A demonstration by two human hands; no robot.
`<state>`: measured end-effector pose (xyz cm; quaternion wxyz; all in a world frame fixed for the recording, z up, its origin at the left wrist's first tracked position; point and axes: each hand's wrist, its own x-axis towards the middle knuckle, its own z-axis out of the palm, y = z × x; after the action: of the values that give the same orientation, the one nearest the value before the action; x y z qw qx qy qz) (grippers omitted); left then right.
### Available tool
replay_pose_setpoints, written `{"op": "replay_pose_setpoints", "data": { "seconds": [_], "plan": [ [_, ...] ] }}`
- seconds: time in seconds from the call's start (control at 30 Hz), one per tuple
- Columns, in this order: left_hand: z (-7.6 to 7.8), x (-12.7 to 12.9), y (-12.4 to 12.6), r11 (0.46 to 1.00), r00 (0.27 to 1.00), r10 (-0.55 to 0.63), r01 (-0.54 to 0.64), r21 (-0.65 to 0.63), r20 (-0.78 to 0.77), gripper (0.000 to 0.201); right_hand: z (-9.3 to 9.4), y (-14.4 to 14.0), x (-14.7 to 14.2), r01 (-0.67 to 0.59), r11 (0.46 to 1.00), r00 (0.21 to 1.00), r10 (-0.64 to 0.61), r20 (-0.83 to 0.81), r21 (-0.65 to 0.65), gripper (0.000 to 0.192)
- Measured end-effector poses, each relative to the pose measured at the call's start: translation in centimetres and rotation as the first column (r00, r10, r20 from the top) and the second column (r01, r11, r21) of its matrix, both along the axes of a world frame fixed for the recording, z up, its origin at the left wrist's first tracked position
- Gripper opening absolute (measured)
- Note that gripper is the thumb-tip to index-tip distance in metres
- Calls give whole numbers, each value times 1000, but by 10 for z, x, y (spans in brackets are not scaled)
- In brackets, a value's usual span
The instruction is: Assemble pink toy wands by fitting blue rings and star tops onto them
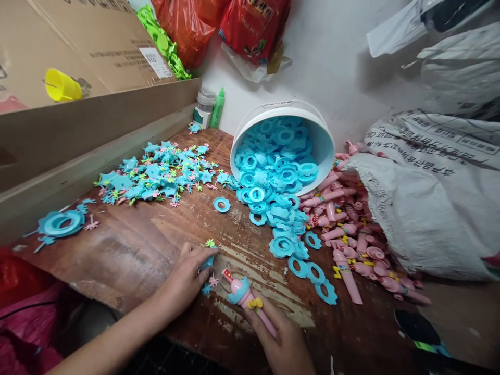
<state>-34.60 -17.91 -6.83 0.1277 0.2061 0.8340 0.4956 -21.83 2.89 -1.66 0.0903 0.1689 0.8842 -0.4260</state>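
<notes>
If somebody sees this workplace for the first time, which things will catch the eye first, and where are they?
First comes the white bucket, tipped on its side at the back of the wooden table, spilling blue rings toward the front. Right of them lies a heap of pink handles against a white sack. At the front edge, the right hand holds a pink toy, and the left hand rests on a small blue piece.

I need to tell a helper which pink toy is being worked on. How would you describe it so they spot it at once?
Start at the tipped white bucket spilling blue rings, then come down the wooden table to its near edge. There the right hand grips a pink wand; unlike the pile by the sack, it wears a blue piece and yellow bow.
</notes>
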Motion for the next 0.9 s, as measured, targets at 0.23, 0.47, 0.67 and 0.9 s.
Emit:
{"op": "replay_pose_setpoints", "data": {
  "seconds": [0.23, 0.47, 0.67, 0.9],
  "plan": [
    [-12, -6, -3, 998, 999, 26, -24, 65, -21, 53, 6, -13, -18, -37, 999, 999, 37, -30, 5, 42],
    [-8, -11, -6, 998, 997, -46, 43, 53, 58, 55, 15, -19, -37, -48, 999, 998, 48, -39, 4, 34],
    [-9, -15, -7, 995, 996, -90, 89, 49, 27, 54, 6, -16, -39, -35, 982, 998, 45, 47, -185, 43],
    [-13, -12, -7, 982, 994, -108, 104, 158, 21, 55, 27, -8, -58, -129, 946, 962, 192, 192, -299, 45]
  ]
}}
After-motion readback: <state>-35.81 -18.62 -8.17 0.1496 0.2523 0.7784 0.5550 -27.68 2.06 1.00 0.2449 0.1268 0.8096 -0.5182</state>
